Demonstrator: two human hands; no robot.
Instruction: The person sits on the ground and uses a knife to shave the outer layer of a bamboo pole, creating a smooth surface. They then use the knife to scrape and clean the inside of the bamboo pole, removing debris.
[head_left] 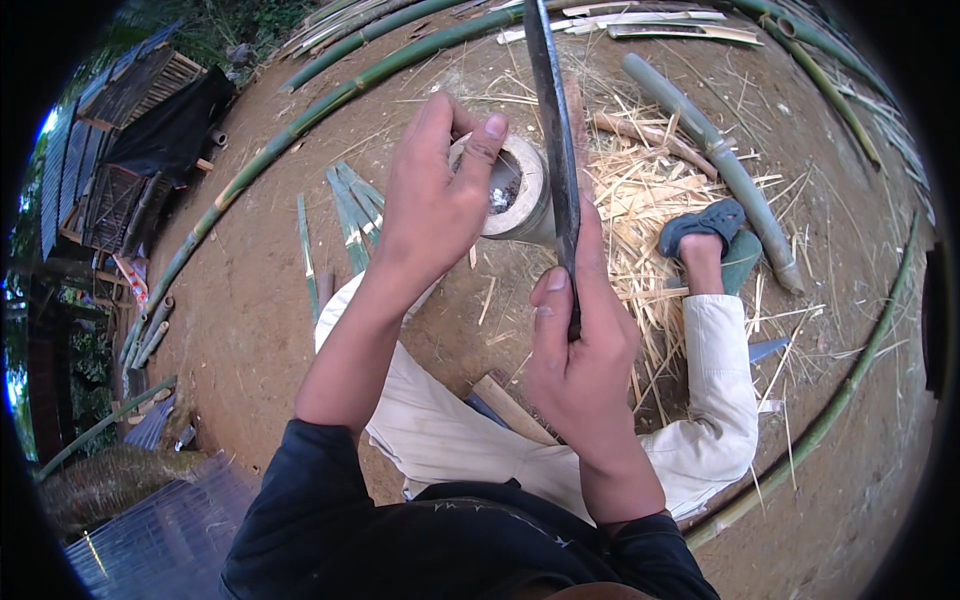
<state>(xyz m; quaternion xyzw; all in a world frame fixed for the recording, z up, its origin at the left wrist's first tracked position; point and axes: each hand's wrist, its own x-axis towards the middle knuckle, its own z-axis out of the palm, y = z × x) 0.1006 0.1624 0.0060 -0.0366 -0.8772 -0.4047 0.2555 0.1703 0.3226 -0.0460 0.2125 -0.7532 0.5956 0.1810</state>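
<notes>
Left of centre in the frame, just past the green split strips (350, 215), your left hand (435, 190) comes up from below, fingers bent and thumb stretched out, overlapping the upper-left rim of the bamboo tube (530, 195). You have those fingers curled rather than spread, but I cannot tell whether they press on the wall or pinch anything. The tube itself sits just above the middle of the frame, its open, thick-walled end facing you, so its long axis runs mostly away along your line of sight. Immediately to its right, the long dark blade (556, 130) runs almost straight up the frame to the top edge, crossing the tube's axis and covering part of its right side; whether it touches, you cannot judge from here. Your right hand (590, 330) is closed around the blade's lower end, thumb against it, below and right of the tube, so your left is the nearer hand. Pale shavings (650, 215) lie farther right.
</notes>
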